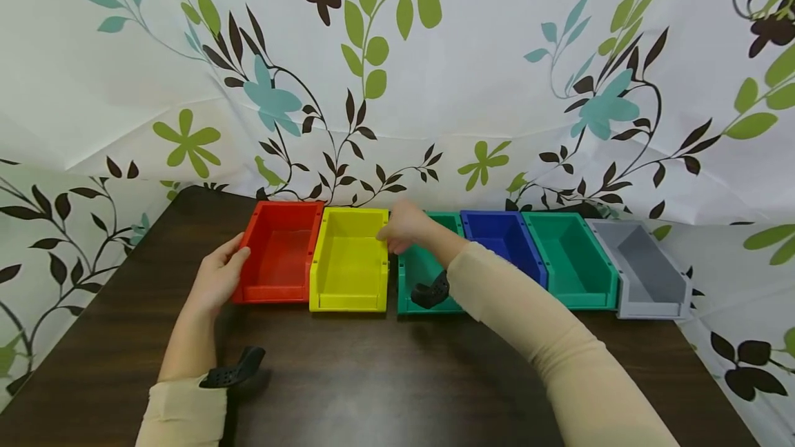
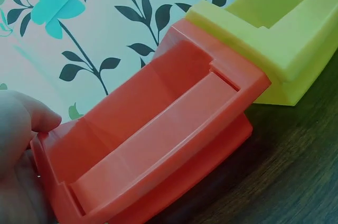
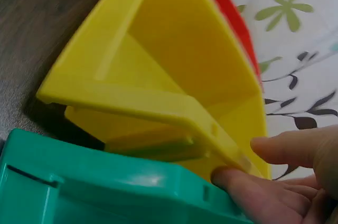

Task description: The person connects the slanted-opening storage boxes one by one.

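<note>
The left forearm reaches in from the near left, bare beyond its sleeve; the left hand pinches, thumb opposite the fingers. The right arm slants from the near right towards the far middle, the right hand also pinching, thumb and fingers opposed.

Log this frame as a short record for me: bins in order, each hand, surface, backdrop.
Bins, left to right: red bin, yellow bin, green bin, blue bin, second green bin, gray bin
Left hand: grips the red bin's left wall, thumb over the rim
Right hand: pinches the yellow bin's right wall, thumb inside
Partly hidden: green and blue bins, behind the right arm
Surface: dark wood-grain table
Backdrop: white sheet with leaf and flower print
</note>
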### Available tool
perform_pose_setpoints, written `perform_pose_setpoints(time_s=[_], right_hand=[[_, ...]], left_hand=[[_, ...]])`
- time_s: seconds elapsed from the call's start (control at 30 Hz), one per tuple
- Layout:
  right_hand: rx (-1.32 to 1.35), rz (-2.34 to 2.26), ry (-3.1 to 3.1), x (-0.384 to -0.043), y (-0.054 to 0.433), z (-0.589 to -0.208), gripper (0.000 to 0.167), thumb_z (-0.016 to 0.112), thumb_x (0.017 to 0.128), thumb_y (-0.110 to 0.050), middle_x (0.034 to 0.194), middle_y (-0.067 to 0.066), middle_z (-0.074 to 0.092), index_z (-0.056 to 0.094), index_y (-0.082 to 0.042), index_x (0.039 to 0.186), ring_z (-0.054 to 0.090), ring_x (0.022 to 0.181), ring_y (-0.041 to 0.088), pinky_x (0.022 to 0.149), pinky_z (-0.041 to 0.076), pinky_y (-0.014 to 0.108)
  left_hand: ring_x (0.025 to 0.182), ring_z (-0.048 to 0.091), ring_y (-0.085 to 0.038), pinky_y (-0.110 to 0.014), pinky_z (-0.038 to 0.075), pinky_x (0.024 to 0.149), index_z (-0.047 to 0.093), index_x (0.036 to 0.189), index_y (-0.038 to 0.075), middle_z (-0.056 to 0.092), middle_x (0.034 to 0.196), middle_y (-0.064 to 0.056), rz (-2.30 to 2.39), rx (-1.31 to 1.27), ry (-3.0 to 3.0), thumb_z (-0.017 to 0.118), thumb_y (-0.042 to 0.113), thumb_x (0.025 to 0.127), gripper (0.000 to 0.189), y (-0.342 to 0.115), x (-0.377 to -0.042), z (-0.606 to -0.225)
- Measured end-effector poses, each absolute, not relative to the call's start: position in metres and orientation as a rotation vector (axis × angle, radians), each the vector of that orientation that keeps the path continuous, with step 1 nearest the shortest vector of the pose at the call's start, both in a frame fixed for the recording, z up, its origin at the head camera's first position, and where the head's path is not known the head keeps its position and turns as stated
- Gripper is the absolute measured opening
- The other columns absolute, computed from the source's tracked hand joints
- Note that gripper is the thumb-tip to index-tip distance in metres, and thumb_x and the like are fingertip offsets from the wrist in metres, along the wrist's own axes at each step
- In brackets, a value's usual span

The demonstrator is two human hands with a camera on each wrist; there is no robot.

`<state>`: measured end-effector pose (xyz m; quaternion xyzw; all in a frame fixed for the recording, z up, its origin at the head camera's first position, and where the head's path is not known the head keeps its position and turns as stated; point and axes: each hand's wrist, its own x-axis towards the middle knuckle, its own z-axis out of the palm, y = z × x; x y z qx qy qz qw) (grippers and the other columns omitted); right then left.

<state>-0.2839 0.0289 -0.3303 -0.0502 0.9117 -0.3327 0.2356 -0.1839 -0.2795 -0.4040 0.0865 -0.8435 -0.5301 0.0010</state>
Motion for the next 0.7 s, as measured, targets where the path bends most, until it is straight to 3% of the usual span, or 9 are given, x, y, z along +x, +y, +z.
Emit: perform_pose_setpoints(time_s=[0.13,0.33,0.53,0.7], right_hand=[[-0.096,-0.834,2.602,-0.284,0.019,-0.334,0.025,0.074,0.082,-0.015,0.075,0.012,0.065,0.060,0.002,0.094,0.064,0.052,0.019,0.051,0.056,0.026],[-0.082,-0.846,2.663,-0.282,0.012,-0.337,0.028,0.074,0.080,-0.010,0.087,0.014,0.062,0.056,0.001,0.099,0.064,0.053,0.019,0.049,0.055,0.025],[-0.081,-0.832,2.712,-0.279,0.008,-0.339,0.017,0.065,0.082,-0.004,0.083,0.014,0.059,0.055,0.002,0.095,0.063,0.051,0.019,0.047,0.054,0.024],[-0.075,-0.958,2.653,-0.280,0.015,-0.340,0.017,0.062,0.086,-0.006,0.089,0.013,0.062,0.057,0.000,0.101,0.065,0.065,0.020,0.050,0.056,0.026]], left_hand=[[0.126,0.042,-0.043,-0.058,0.043,0.098,0.016,0.152,0.010,0.028,0.151,-0.025,-1.695,0.260,-2.648,0.031,0.036,0.102,0.058,-0.280,-0.182,-0.403],[0.125,0.043,-0.045,-0.058,0.041,0.099,0.017,0.151,0.007,0.030,0.149,-0.027,-1.691,0.246,-2.635,0.033,0.033,0.102,0.058,-0.280,-0.183,-0.402],[0.125,0.043,-0.045,-0.058,0.041,0.099,0.017,0.151,0.007,0.029,0.149,-0.028,-1.687,0.236,-2.635,0.033,0.033,0.102,0.058,-0.282,-0.184,-0.404],[0.123,0.046,-0.044,-0.056,0.044,0.096,0.018,0.151,0.006,0.033,0.147,-0.029,-1.666,0.241,-2.653,0.034,0.033,0.102,0.058,-0.283,-0.183,-0.403]])
